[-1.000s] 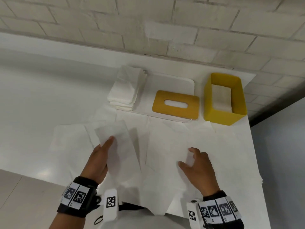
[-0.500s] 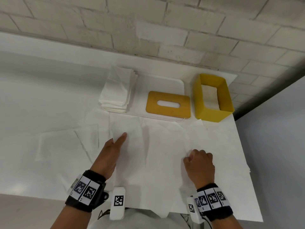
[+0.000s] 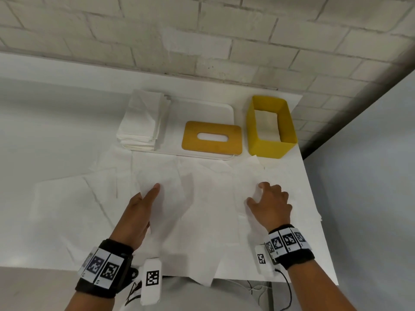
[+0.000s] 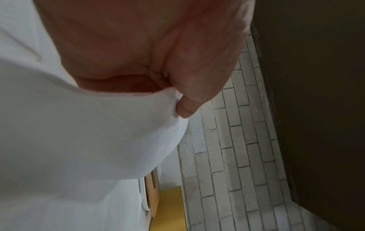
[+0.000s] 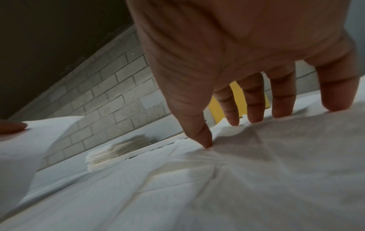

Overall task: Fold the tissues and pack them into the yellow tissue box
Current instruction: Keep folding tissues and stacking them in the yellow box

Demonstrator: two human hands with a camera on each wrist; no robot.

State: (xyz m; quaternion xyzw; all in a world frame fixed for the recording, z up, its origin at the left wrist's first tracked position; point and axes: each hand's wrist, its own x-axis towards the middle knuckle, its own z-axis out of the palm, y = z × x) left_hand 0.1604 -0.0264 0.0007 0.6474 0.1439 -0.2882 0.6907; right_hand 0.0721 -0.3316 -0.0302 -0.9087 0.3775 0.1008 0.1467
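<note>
Head view shows the left hand (image 3: 137, 212) lifting one side of a tissue (image 3: 166, 198), index finger straight along it; the left wrist view has the thumb (image 4: 185, 109) pinching that sheet. The right hand (image 3: 269, 205) rests on the opposite side of the same spread of paper, its fingertips (image 5: 205, 140) splayed and pressing down. More unfolded sheets (image 3: 74, 198) lie across the desk (image 3: 45, 131) toward its left edge. Farther back, a stack of tissues (image 3: 143, 122) sits on a white tray (image 3: 202, 111) beside the slotted lid (image 3: 212, 136). At the far right corner stands the yellow box (image 3: 269, 147), open, with only some white paper low inside. Most folding and packing seems left to do.
</note>
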